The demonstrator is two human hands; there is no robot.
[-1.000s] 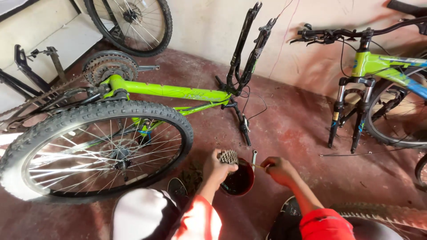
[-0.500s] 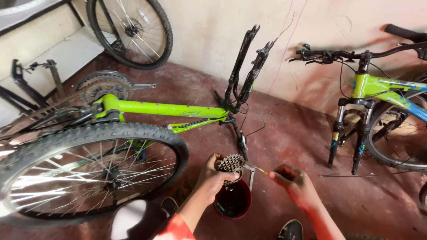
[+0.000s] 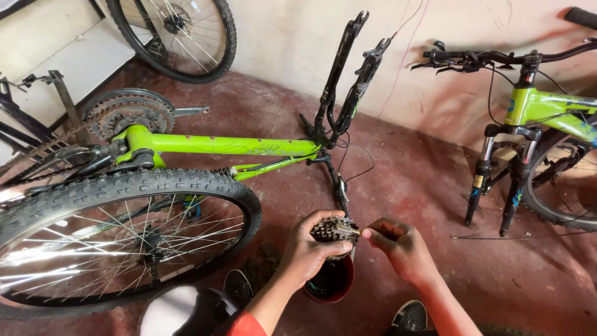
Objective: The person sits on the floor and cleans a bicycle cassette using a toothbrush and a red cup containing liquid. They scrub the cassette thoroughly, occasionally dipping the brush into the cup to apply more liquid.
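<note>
My left hand (image 3: 308,249) grips a dirty toothed bicycle sprocket cluster (image 3: 334,229) and holds it just above a small dark red bowl (image 3: 331,283) of dark liquid on the floor. My right hand (image 3: 401,249) is pinched on a thin tool whose tip touches the right side of the cluster; the tool itself is mostly hidden by my fingers. An upturned lime green bicycle frame (image 3: 217,146) lies just beyond my hands, with its black fork (image 3: 345,81) pointing up.
A loose spoked wheel with knobby tyre (image 3: 118,239) lies at the left. A second green bicycle (image 3: 528,124) stands at the right against the wall. Another wheel (image 3: 177,37) leans at the back. My shoes (image 3: 407,317) rest on the red floor beside the bowl.
My left hand has kept the sprocket cluster over the bowl while my right hand moved in to its side. The view has shifted closer and slightly down.
</note>
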